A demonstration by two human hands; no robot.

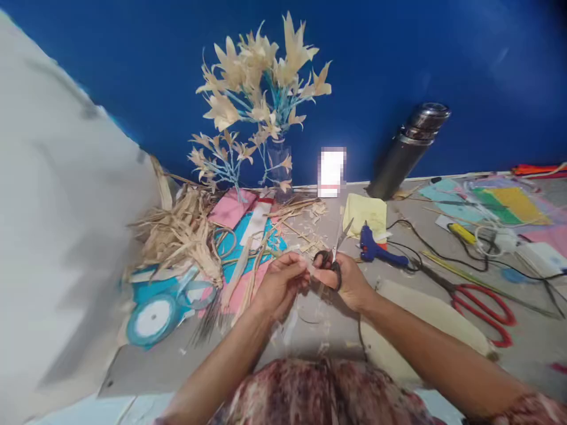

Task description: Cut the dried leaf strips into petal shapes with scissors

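Observation:
My left hand (280, 282) pinches a small pale, thin piece (309, 267), which looks like a scrap of dried husk. Close beside it, my right hand (352, 283) is closed around the black handles of small scissors (335, 255). The blades point away from me, slightly parted, and touch nothing. Right thumb and fingertips meet the far side of the pale piece. Both hands are just above the grey table (310, 342). Cut bits of straw-coloured husk (305, 233) lie beyond them.
On the left lie dried husks (181, 230) and a blue ribbon roll (150, 320). Husk flowers (261, 71) stand in a glass vase at the back. A blue glue gun (381, 252), red-handled scissors (485, 310), cables and a dark flask (405, 153) are on the right.

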